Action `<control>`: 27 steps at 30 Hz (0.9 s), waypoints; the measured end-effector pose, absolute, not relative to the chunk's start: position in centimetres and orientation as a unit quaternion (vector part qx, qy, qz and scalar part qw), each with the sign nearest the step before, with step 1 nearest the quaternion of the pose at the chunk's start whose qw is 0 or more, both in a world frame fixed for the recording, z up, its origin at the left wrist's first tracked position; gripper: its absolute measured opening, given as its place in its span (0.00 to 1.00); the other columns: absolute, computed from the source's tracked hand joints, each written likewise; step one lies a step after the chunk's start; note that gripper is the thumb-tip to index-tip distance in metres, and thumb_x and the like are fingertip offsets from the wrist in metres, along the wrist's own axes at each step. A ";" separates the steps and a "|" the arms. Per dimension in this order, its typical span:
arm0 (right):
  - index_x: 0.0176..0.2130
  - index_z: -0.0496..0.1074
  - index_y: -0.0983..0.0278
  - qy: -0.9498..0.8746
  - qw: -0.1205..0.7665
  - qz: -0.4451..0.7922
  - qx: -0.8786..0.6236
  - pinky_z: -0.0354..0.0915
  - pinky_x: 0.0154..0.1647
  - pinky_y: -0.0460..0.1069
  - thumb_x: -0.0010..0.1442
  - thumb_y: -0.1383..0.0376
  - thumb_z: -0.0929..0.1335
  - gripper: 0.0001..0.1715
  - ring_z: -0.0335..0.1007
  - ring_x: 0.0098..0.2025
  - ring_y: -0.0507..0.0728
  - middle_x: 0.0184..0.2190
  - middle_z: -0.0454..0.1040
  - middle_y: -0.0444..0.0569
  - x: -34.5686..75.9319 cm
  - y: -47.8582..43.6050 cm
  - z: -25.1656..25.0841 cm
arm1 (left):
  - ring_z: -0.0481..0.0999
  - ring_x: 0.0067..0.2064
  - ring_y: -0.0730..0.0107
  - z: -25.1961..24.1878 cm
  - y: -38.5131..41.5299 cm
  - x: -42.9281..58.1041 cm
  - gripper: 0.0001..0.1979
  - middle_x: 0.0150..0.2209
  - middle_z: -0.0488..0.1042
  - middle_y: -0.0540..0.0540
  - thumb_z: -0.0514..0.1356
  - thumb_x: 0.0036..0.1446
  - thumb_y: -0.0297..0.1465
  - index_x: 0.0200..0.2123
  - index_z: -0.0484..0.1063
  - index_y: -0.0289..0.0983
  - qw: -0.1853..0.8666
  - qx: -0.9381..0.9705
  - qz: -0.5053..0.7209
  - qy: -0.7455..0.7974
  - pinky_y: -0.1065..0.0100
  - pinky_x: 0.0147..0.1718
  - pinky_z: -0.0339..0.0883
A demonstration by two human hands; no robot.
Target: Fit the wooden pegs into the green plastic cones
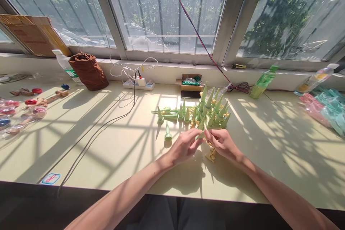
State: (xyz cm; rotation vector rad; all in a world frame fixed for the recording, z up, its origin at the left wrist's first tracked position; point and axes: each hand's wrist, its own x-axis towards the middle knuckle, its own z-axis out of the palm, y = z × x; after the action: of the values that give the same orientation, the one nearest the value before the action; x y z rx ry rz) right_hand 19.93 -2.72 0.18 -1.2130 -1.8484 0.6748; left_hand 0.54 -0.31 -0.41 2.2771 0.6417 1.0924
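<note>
My left hand (185,144) is closed around a pale green cone-shaped plastic piece (200,136). Close beside it, the pinched fingers of my right hand (222,144) meet near the cone's end; what they hold is too small to make out. Small yellow plastic pieces (211,155) lie on the table under my right hand. Just beyond both hands stands a dense group of green cones (208,103), with yellow bits among them. One separate green cone (168,133) stands upright to the left of my left hand.
A small cardboard box (192,87) sits behind the cones. Cables (107,119) run across the table from a power strip (138,84). Left are a brown pouch (88,72) and wooden toys (35,102); right, a green bottle (263,82) and plastic bags (327,109).
</note>
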 end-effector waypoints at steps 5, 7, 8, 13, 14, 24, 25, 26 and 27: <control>0.20 0.59 0.63 -0.724 0.417 0.266 -0.480 0.48 0.21 0.47 0.68 0.51 0.61 0.29 0.49 0.20 0.49 0.17 0.57 0.41 20.0 -2.6 0.1 | 0.68 0.29 0.72 -0.5 0.0 0.5 0.07 0.35 0.73 0.45 0.54 0.66 0.29 0.45 0.70 0.37 0.244 0.846 0.409 0.241 0.70 0.28 0.62; 0.21 0.58 0.63 -0.725 0.419 0.264 -0.478 0.48 0.21 0.46 0.68 0.52 0.62 0.28 0.49 0.21 0.49 0.18 0.56 0.41 20.0 -2.7 0.3 | 0.68 0.28 0.73 -0.5 0.1 0.5 0.07 0.35 0.74 0.45 0.55 0.66 0.30 0.46 0.70 0.37 0.239 0.840 0.417 0.252 0.70 0.28 0.62; 0.21 0.58 0.63 -0.725 0.417 0.266 -0.479 0.48 0.22 0.46 0.68 0.52 0.62 0.27 0.49 0.21 0.49 0.18 0.56 0.41 20.0 -2.7 0.4 | 0.68 0.28 0.73 -0.5 0.2 0.5 0.07 0.35 0.74 0.45 0.55 0.66 0.30 0.45 0.69 0.37 0.237 0.839 0.419 0.256 0.70 0.28 0.62; 0.22 0.60 0.63 -0.720 0.401 0.280 -0.492 0.49 0.22 0.47 0.67 0.52 0.62 0.27 0.49 0.22 0.50 0.18 0.56 0.41 20.0 -2.8 0.3 | 0.70 0.32 0.70 -0.2 0.0 0.4 0.07 0.38 0.73 0.44 0.54 0.66 0.28 0.45 0.70 0.37 0.224 0.851 0.408 0.242 0.69 0.30 0.64; 0.22 0.61 0.64 -0.718 0.397 0.285 -0.495 0.49 0.22 0.47 0.67 0.52 0.62 0.27 0.49 0.22 0.50 0.18 0.57 0.42 20.1 -2.7 0.3 | 0.71 0.34 0.70 -0.2 -0.1 0.4 0.08 0.39 0.73 0.43 0.54 0.66 0.27 0.46 0.70 0.37 0.223 0.854 0.406 0.235 0.69 0.32 0.65; 0.21 0.60 0.64 -0.663 0.439 0.312 -0.521 0.48 0.20 0.46 0.66 0.51 0.63 0.28 0.49 0.21 0.49 0.18 0.54 0.40 20.4 -2.3 0.0 | 0.75 0.42 0.66 -0.4 -0.2 0.5 0.20 0.50 0.69 0.38 0.54 0.62 0.21 0.56 0.68 0.40 0.197 0.863 0.421 0.197 0.66 0.35 0.73; 0.21 0.60 0.63 -0.657 0.446 0.315 -0.520 0.48 0.20 0.46 0.66 0.51 0.63 0.27 0.49 0.21 0.49 0.18 0.55 0.40 20.4 -2.3 -0.1 | 0.75 0.42 0.67 -0.3 -0.2 0.6 0.19 0.50 0.68 0.38 0.54 0.62 0.22 0.55 0.68 0.40 0.211 0.852 0.435 0.201 0.67 0.35 0.74; 0.22 0.60 0.63 -0.651 0.454 0.318 -0.518 0.49 0.21 0.46 0.67 0.52 0.63 0.27 0.49 0.21 0.49 0.18 0.55 0.40 20.4 -2.4 -0.2 | 0.75 0.42 0.67 -0.2 -0.2 0.6 0.18 0.50 0.68 0.39 0.54 0.63 0.23 0.54 0.68 0.40 0.227 0.837 0.450 0.211 0.68 0.34 0.74; 0.22 0.59 0.63 -0.647 0.463 0.321 -0.514 0.49 0.21 0.46 0.67 0.52 0.63 0.27 0.50 0.21 0.49 0.18 0.55 0.40 20.4 -2.4 -0.3 | 0.75 0.40 0.69 0.0 -0.2 0.7 0.15 0.49 0.68 0.39 0.54 0.63 0.25 0.53 0.68 0.39 0.246 0.819 0.465 0.228 0.69 0.32 0.74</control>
State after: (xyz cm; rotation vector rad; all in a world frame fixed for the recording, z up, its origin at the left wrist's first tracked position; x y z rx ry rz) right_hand 20.42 -2.41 -0.29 -1.2637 -1.5896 0.7879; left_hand 0.65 -0.18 -0.03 2.2352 0.6219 1.2672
